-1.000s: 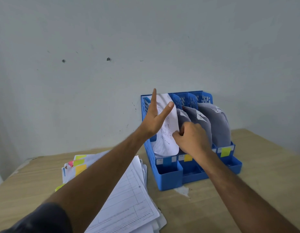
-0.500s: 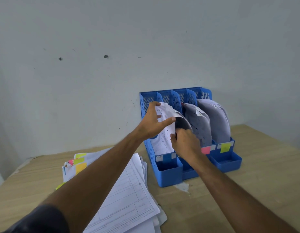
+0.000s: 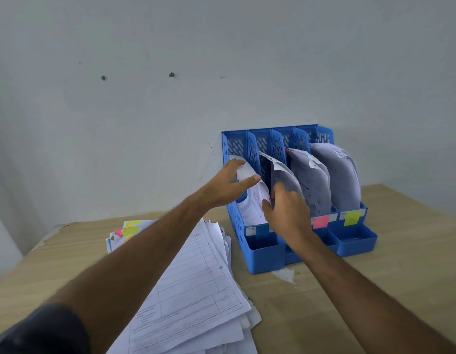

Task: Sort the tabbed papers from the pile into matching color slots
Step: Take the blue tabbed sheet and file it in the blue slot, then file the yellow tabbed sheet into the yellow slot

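Curved sheet [image 3: 252, 198] lower now in blue organizer's [image 3: 262, 259] leftmost slot, left hand [image 3: 228, 185] and right hand [image 3: 288, 213] both in pinching grip on it.

The right hand [image 3: 285, 213] hides the second slot's label.
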{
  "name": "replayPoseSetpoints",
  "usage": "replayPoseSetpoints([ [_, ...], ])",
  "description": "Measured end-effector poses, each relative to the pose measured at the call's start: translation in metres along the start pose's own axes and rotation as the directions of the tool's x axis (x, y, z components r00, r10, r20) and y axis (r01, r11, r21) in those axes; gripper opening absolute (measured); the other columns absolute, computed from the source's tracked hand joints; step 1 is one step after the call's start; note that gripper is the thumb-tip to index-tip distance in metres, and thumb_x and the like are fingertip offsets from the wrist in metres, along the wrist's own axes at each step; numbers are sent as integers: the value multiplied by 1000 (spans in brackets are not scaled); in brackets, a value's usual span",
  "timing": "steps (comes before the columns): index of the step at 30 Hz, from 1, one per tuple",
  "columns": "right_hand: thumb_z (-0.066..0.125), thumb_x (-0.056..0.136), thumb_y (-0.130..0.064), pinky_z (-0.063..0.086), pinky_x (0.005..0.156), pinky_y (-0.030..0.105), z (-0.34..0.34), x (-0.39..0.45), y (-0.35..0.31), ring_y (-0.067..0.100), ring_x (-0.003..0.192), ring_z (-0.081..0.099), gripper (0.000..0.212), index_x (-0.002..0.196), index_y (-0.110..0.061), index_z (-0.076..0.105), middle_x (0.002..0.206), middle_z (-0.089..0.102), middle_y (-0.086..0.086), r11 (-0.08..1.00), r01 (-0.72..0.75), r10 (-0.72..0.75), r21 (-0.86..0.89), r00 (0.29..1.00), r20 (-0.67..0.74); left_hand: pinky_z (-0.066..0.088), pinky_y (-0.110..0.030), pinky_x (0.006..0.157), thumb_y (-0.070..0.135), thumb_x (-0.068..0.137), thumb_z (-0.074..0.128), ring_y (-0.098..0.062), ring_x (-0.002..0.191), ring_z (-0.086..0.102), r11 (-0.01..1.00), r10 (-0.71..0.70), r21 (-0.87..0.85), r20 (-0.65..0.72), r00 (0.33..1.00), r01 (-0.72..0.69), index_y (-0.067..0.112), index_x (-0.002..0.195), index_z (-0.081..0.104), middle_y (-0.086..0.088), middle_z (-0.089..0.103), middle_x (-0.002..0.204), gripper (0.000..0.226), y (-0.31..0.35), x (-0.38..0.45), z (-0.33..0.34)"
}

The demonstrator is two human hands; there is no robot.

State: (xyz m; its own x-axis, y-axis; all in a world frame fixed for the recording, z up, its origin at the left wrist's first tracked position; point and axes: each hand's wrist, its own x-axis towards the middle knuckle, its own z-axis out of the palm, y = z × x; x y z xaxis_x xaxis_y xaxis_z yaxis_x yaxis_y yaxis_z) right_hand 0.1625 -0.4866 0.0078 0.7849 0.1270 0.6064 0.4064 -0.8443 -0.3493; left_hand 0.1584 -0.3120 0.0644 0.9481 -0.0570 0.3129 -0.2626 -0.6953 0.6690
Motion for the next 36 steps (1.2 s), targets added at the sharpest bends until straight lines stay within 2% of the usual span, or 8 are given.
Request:
replayPoseSetpoints([
  [4, 65, 97, -27, 19, 44, 25, -5, -8, -19, 12, 46, 38, 31, 79, -16, 42, 55, 41, -8, 968, 139, -117, 207, 987, -113, 40, -27, 98, 58, 97, 57, -19, 139, 44, 997, 26, -77, -54, 998, -30, 24, 157, 30, 1, 30, 163, 73, -6, -17, -18],
  [10, 65, 96, -26, 31, 43, 34, 9, -28, -78, 15, 45, 38, 35, 71, -16, 41, 53, 43, -4, 887, 260, -254, 381, 965, -66, 47, -20, 76, 49, 100, 58, -6, 99, 64, 999, 18, 37, -156, 988, -12, 23, 132, 61, 10, 61, 127, 42, -40, -55, -67],
  [13, 63, 95, -33, 43, 48, 39, 31, -29, -103, 18, 51, 49, 29, 76, -19, 47, 56, 51, -3, 851, 262, -324, 456, 944, 62, 45, -18, 64, 24, 101, 61, -8, 75, 65, 996, -50, 63, -135, 990, 59, 18, 104, 73, 5, 74, 95, 14, -75, -78, -99],
  [16, 65, 95, -38, 47, 55, 34, 58, -24, -120, 17, 66, 60, 19, 95, -22, 56, 75, 63, -2, 876, 190, -327, 442, 910, 257, 46, -19, 63, 17, 93, 69, -4, 66, 62, 960, -140, 230, -100, 985, 160, 23, 96, 74, 7, 72, 85, 8, -113, -105, -124],
  [21, 62, 99, -27, 49, 89, 39, 104, -11, -127, 26, 114, 51, 35, 130, -14, 52, 127, 55, 8, 944, 248, -318, 218, 857, 405, 44, -27, 77, 26, 75, 89, -11, 87, 56, 849, -360, 392, -60, 931, 354, 33, 109, 64, 12, 62, 97, 42, -167, -141, -139],
  [26, 63, 96, -31, 42, 93, 41, 131, -4, -124, 34, 123, 46, 43, 133, -11, 51, 131, 53, 10, 989, 78, -130, 125, 860, 493, 43, -29, 93, 50, 62, 95, -14, 110, 52, 826, -425, 400, -20, 905, 397, 27, 128, 63, 9, 57, 115, 77, -201, -160, -125],
  [31, 70, 89, -23, 49, 86, 37, 142, 1, -115, 33, 114, 54, 25, 112, -14, 66, 116, 62, 7, 982, -3, -90, 188, 869, 487, 37, -12, 69, 30, 73, 92, -9, 89, 54, 860, -379, 323, -112, 919, 395, 20, 107, 68, 9, 60, 97, 42, -207, -156, -117],
  [36, 66, 91, -6, 53, 69, 31, 135, 1, -108, 21, 87, 63, 12, 87, -17, 62, 92, 66, 0, 949, -10, -114, 316, 921, 372, 41, -27, 63, 21, 79, 86, -13, 64, 50, 895, -364, 200, -194, 911, 400, 17, 79, 70, 4, 60, 70, 16, -203, -153, -118],
])
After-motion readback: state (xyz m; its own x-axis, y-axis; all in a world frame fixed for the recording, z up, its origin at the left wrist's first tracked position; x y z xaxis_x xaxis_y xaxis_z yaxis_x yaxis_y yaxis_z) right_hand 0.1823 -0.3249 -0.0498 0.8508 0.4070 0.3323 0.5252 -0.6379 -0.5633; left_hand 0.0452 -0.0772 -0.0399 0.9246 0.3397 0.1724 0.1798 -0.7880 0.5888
